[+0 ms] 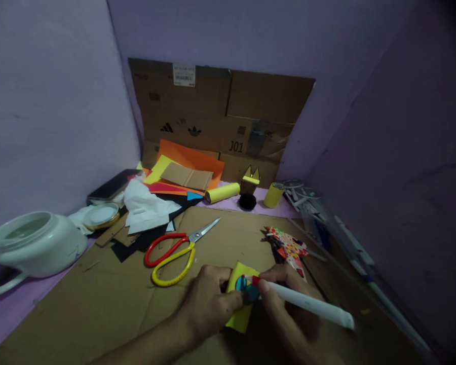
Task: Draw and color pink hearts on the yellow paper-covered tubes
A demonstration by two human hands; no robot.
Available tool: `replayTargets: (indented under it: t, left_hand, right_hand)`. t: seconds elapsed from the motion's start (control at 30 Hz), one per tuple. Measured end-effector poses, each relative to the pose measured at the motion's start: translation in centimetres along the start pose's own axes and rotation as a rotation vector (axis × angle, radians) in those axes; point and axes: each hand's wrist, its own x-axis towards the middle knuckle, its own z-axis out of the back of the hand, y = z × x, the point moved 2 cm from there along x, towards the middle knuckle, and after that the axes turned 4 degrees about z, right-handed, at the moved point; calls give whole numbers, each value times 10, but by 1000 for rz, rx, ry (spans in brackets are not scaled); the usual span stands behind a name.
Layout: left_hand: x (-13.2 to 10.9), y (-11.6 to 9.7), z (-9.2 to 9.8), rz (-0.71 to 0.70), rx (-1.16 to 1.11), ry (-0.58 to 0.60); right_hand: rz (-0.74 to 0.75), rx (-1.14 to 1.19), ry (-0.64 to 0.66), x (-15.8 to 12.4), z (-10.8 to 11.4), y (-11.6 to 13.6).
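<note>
My left hand (215, 306) grips a yellow paper piece (240, 323), its thumb pressed on the front. Round blue shapes (240, 284) with dark lines sit on that yellow paper, partly covered by the thumb. Between the fingers of my right hand (285, 291) is a white felt-tip marker (311, 303) with a red end, whose tip touches or nearly touches a blue shape. Scissors (192, 243) with one red and one yellow handle lie partly open to the left of my hands. Just beyond my right hand lies a floral-patterned piece (289, 244).
A cardboard sheet (110, 304) covers the work surface. At left stands a white ceramic pot (41, 246). Coloured papers (190, 159), crumpled white tissue (146, 203), yellow tubes (223, 193) and a black pompom (247, 202) are at the back. Pens and clutter (349, 243) line the right wall.
</note>
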Motion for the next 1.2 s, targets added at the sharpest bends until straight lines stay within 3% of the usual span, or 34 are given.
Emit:
replayTargets:
  t: [0.63, 1.2]
  left_hand:
    - [-1, 2, 0, 43, 8, -61]
    - [0, 3, 1, 27, 24, -68]
  right_hand:
    - [74, -19, -20, -1, -3, 3]
    - [-2, 127, 17, -6, -6, -6]
